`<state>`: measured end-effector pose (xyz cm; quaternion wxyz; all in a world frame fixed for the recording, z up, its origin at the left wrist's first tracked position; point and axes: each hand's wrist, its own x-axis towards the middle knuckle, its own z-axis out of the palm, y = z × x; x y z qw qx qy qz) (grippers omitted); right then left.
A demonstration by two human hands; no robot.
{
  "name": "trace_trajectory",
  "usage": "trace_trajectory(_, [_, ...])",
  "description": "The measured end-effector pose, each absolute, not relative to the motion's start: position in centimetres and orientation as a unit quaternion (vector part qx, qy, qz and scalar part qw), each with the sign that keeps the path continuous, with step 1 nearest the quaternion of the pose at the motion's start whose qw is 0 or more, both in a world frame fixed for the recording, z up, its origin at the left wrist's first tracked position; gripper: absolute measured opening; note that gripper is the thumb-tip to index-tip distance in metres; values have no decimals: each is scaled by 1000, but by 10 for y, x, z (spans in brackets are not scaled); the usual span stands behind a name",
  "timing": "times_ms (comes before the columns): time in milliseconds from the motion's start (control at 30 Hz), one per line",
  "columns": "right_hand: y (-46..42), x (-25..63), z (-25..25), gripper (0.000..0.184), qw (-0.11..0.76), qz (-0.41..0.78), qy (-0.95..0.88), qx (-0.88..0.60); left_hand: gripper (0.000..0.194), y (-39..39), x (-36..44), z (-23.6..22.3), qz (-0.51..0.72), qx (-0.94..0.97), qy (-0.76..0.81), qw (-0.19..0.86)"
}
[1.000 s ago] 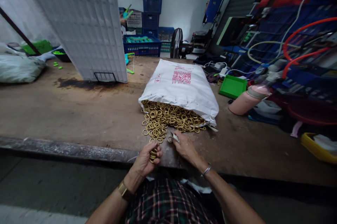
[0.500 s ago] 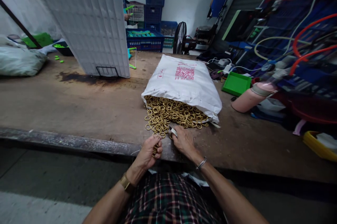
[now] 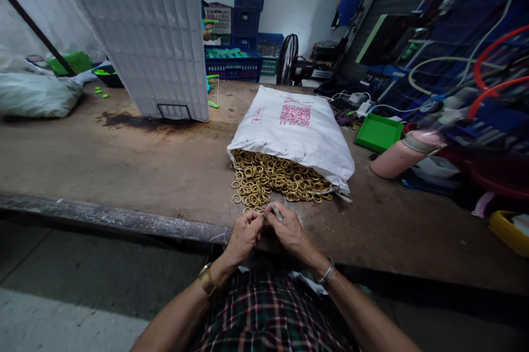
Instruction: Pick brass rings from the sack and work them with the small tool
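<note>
A white sack (image 3: 293,131) lies on the worn wooden table (image 3: 124,170) with a heap of brass rings (image 3: 276,178) spilling from its open mouth. My left hand (image 3: 243,235) is closed at the table's near edge, just below the heap, gripping brass rings between its fingers. My right hand (image 3: 287,226) is beside it, fingertips meeting those of the left, pinching a small light-coloured piece (image 3: 276,211) that I cannot name. Both hands touch each other at the front of the heap.
A white gridded panel (image 3: 140,32) stands upright on the table at the back left. A green tray (image 3: 378,133) and a pink bottle (image 3: 399,155) lie right of the sack. Blue crates (image 3: 248,5), a fan (image 3: 287,63) and hoses fill the background. A grey bag (image 3: 37,96) is far left.
My two hands have come together: the left hand moved up and right to meet the right hand's fingertips. The view shifted slightly.
</note>
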<state>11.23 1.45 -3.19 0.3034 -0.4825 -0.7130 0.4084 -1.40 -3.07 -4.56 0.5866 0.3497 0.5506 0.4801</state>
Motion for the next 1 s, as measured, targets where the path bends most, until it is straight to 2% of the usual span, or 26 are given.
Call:
trace_trajectory(133, [16, 113, -36, 22, 323, 487, -617, -527, 19, -32, -14, -44, 514, 403, 559, 512])
trace_trajectory(300, [8, 111, -36, 38, 260, 655, -486, -517, 17, -33, -11, -41, 534, 473, 553, 430])
trace_trajectory(467, [3, 109, -36, 39, 294, 701, -427, -489, 20, -34, -10, -44, 518, 512, 550, 409])
trace_trajectory(567, [7, 109, -41, 34, 305, 671, -448, -506, 22, -35, -10, -44, 492, 492, 551, 461])
trace_trajectory(733, [13, 111, -46, 24, 316, 530, -584, -528, 25, -36, -12, -41, 467, 432, 541, 550])
trace_trajectory(1000, [11, 115, -40, 27, 291, 436, -687, -503, 30, -38, -14, -46, 459, 347, 497, 649])
